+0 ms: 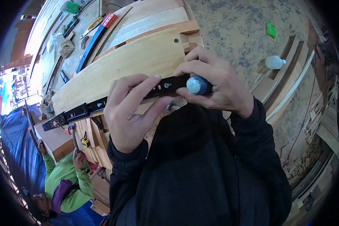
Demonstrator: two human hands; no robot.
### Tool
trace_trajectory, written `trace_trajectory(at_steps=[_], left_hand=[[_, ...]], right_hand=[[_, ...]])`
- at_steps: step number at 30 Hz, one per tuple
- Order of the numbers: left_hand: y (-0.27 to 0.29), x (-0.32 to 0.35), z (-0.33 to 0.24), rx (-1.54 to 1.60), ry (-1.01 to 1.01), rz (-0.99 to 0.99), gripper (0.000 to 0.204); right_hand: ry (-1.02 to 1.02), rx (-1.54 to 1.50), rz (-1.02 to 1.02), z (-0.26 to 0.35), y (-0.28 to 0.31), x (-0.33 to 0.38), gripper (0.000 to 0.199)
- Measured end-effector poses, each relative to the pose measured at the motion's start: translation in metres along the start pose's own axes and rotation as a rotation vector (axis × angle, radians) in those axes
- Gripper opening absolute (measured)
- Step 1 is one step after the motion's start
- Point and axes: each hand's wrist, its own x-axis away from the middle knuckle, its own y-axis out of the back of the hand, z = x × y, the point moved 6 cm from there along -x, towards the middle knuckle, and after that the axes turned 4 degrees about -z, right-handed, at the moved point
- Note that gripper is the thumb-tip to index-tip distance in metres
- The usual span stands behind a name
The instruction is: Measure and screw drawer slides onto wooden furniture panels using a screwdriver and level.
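Far right on the floor, a white plastic bottle (274,62) is standing by stacked boards, and a small green packet (271,29) is lying beyond it. On the far left bench (56,56), a red-and-yellow tool (101,22) is resting. Centre scene, a long black metal drawer slide (83,110) is lying along the near edge of a pale wooden panel (139,60), screws glinting on it. The left hand (130,111) is pinching the slide, fingers pressed together over it. The right hand (214,84) is gripping a blue-handled screwdriver (197,85) against the slide's right end. Lower left, a person in a green sleeve (66,173) is working.
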Motion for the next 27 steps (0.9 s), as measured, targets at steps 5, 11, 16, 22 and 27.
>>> trace_trajectory(at_steps=[5, 11, 16, 22, 27], left_hand=[[-0.001, 0.0, 0.016, -0.119, -0.207, 0.057, 0.039], [-0.002, -0.002, 0.023, -0.042, -0.205, 0.047, 0.036], [-0.003, 0.001, 0.024, -0.04, -0.228, 0.033, 0.034], [-0.007, 0.005, 0.027, -0.031, -0.262, 0.004, 0.029], [-0.007, 0.005, 0.025, -0.037, -0.265, 0.012, 0.028]], right_hand=[[0.011, 0.022, 0.005, 0.008, 0.003, -0.006, 0.035], [-0.031, 0.118, 0.076, 0.015, 0.007, -0.01, 0.036], [-0.088, 0.228, 0.189, 0.03, 0.013, -0.025, 0.034], [0.141, 0.375, 0.439, 0.06, 0.003, -0.057, 0.029], [0.211, 0.489, 0.653, 0.063, -0.012, -0.068, 0.028]])
